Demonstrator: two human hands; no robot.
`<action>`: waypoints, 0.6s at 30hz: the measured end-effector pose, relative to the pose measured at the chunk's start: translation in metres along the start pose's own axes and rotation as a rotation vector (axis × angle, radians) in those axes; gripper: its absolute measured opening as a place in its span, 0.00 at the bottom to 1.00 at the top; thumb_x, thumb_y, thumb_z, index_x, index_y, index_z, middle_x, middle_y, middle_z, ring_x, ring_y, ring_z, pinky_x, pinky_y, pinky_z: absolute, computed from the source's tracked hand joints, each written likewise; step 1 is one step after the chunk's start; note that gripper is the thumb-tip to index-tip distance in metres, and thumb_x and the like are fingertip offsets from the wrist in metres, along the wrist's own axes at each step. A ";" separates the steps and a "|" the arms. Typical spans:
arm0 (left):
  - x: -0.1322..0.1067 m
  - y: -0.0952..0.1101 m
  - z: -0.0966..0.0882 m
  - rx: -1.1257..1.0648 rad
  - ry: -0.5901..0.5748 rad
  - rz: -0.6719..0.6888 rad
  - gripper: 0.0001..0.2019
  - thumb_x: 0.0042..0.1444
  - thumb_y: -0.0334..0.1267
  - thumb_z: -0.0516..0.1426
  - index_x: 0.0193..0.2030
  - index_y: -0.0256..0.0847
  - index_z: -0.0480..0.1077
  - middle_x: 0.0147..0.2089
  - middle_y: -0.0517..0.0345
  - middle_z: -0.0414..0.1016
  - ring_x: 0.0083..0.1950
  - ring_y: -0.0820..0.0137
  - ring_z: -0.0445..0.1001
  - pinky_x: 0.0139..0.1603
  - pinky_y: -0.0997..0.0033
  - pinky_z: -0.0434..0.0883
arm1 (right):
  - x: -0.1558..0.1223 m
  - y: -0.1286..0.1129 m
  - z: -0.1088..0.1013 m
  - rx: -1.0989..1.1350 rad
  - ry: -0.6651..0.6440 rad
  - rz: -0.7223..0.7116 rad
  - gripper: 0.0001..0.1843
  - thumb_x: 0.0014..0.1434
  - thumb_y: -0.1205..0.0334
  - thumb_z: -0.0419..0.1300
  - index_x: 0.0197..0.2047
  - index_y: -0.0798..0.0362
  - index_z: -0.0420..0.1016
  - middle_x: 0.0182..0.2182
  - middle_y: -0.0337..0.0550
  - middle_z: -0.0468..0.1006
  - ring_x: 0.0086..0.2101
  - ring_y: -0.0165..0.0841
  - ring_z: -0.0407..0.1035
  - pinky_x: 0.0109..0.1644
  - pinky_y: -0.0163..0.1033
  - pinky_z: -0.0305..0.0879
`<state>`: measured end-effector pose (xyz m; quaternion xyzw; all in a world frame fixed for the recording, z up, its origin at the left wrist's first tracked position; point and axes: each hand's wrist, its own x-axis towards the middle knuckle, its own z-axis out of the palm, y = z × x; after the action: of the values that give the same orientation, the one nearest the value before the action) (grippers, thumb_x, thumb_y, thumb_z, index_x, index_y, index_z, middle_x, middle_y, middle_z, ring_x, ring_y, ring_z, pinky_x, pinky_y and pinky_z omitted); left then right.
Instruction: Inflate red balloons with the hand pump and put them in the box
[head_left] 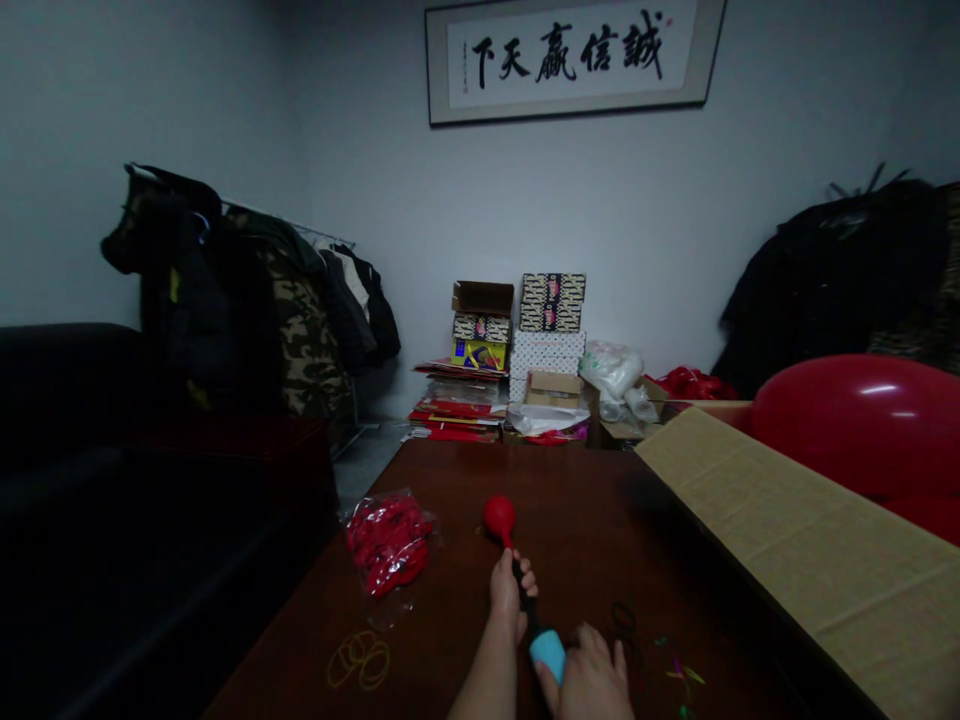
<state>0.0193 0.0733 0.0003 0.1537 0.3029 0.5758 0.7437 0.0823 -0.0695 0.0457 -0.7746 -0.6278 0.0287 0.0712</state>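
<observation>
A small red balloon (499, 516), partly filled and round, sits at the far end of a hand balloon pump with a black front part and a light blue part (547, 654). My left hand (510, 588) is closed around the balloon's neck and the black end of the pump. Lower down, my right hand (592, 675) grips the blue part, its fingers partly cut off by the frame's bottom edge. To the left on the table lies a clear bag of red balloons (390, 540). Yellow rubber bands (360, 660) are in front of it.
The dark wooden table (442, 480) is bordered on the right by an open cardboard box (810, 540) with large red balloons (862, 425) behind its flap. Dark bands (622, 618) and colored scraps (684, 674) lie near my right hand. Stacked boxes (551, 350) stand beyond; a black sofa (150, 520) is left.
</observation>
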 end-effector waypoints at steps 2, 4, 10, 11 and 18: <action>0.003 0.000 -0.001 0.019 -0.012 -0.016 0.13 0.50 0.46 0.56 0.29 0.42 0.56 0.18 0.69 0.57 0.13 0.83 0.51 0.15 0.81 0.44 | 0.008 -0.007 -0.001 -0.001 0.023 0.021 0.25 0.58 0.52 0.42 0.40 0.56 0.76 0.51 0.57 0.69 0.55 0.47 0.58 0.59 0.60 0.45; 0.006 0.000 -0.002 0.033 -0.027 -0.027 0.14 0.50 0.46 0.56 0.29 0.42 0.55 0.18 0.69 0.57 0.13 0.82 0.51 0.15 0.81 0.44 | 0.012 -0.011 0.001 0.002 0.028 0.021 0.26 0.58 0.51 0.41 0.40 0.56 0.76 0.51 0.57 0.70 0.55 0.47 0.59 0.59 0.60 0.45; 0.003 0.000 0.000 0.036 -0.025 -0.014 0.14 0.49 0.46 0.56 0.29 0.42 0.55 0.18 0.70 0.57 0.13 0.83 0.51 0.15 0.81 0.44 | -0.001 -0.007 -0.001 0.035 0.033 0.027 0.27 0.53 0.47 0.47 0.43 0.58 0.74 0.53 0.57 0.68 0.58 0.48 0.53 0.62 0.61 0.37; 0.002 0.000 0.000 0.042 -0.028 -0.011 0.14 0.49 0.46 0.56 0.29 0.42 0.56 0.18 0.70 0.57 0.13 0.83 0.51 0.15 0.81 0.44 | -0.004 -0.006 -0.001 0.037 0.030 0.025 0.26 0.51 0.48 0.49 0.43 0.59 0.74 0.52 0.57 0.68 0.58 0.48 0.53 0.62 0.61 0.36; 0.000 0.002 0.001 0.066 -0.055 0.002 0.10 0.53 0.42 0.54 0.30 0.41 0.57 0.19 0.69 0.58 0.13 0.83 0.52 0.14 0.82 0.46 | -0.025 0.022 0.039 0.096 0.063 0.059 0.19 0.56 0.67 0.44 0.36 0.55 0.77 0.48 0.52 0.74 0.56 0.42 0.59 0.63 0.57 0.41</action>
<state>0.0187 0.0735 0.0020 0.1943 0.3011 0.5618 0.7456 0.0930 -0.0957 0.0028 -0.7891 -0.5998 0.0364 0.1271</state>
